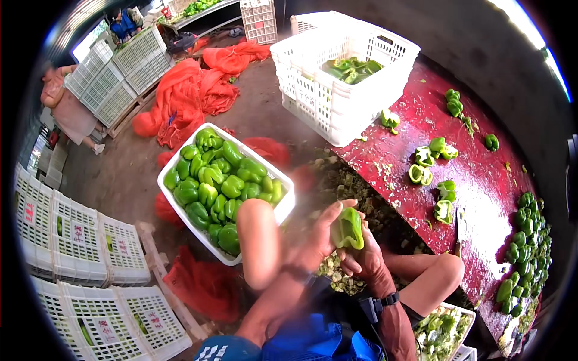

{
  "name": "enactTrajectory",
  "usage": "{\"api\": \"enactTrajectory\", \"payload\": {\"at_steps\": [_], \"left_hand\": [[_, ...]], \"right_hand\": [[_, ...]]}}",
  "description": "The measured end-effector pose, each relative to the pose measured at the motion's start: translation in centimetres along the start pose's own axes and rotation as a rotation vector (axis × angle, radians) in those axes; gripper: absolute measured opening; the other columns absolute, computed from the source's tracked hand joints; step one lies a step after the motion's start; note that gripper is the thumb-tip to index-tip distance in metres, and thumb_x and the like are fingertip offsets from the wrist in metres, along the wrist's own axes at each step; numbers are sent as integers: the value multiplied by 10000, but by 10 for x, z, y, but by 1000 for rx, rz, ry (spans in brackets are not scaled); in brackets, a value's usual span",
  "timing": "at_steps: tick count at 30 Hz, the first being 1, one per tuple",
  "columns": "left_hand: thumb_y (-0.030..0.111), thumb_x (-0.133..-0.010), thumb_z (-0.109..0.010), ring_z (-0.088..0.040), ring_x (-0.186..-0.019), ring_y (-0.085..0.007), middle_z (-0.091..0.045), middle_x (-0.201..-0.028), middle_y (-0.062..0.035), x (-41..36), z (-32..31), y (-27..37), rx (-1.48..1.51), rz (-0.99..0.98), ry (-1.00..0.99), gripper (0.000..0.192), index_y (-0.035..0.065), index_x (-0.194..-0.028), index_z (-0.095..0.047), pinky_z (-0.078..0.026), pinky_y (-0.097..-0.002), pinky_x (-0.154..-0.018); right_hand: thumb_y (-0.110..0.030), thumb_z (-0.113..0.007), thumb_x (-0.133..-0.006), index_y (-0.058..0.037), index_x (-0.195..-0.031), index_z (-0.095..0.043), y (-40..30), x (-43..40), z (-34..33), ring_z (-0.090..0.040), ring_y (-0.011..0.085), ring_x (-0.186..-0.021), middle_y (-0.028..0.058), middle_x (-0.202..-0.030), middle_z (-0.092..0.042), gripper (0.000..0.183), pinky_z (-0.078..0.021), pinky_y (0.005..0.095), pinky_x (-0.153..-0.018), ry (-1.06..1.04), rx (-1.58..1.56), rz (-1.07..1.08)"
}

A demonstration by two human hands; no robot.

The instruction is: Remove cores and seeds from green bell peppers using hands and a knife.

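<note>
A green bell pepper piece (350, 229), its pale inside partly showing, is held between my two hands above a heap of pepper scraps (343, 273). My left hand (323, 232) grips its left side, and my right hand (368, 252) supports it from the right and below. To the left, a white crate (178, 214) holds many whole green bell peppers (232, 186). Cut pepper pieces (421, 174) lie on the red work surface (406, 198) at the right. A knife (459, 225) rests near that surface's front edge.
Stacked white crates with pepper pieces (307, 83) stand at the back. A pile of green peppers (524, 252) lies at the far right. Red mesh (194, 94) covers parts of the floor. More crates (81, 239) fill the left; a scrap crate (469, 311) sits lower right. Two people are farther back.
</note>
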State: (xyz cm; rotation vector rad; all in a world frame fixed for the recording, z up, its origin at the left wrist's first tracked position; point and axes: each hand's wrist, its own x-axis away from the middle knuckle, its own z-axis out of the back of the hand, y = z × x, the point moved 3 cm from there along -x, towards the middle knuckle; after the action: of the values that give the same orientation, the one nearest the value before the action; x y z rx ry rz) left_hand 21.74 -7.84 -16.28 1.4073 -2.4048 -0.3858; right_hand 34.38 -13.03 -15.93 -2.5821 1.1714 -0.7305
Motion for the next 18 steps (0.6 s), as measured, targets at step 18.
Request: {"api": "enactTrajectory", "payload": {"at_steps": [18], "left_hand": [[339, -1031, -609, -616, -1151, -233, -643, -1250, -141, 22, -25, -1, -1299, -600, 156, 507, 9, -1411, -548, -477, -348, -1011]], "right_hand": [[-354, -675, -980, 18, -903, -667, 11, -9, 10, -507, 110, -430, 41, -659, -616, 380, -390, 265, -392, 600, 615, 288]]}}
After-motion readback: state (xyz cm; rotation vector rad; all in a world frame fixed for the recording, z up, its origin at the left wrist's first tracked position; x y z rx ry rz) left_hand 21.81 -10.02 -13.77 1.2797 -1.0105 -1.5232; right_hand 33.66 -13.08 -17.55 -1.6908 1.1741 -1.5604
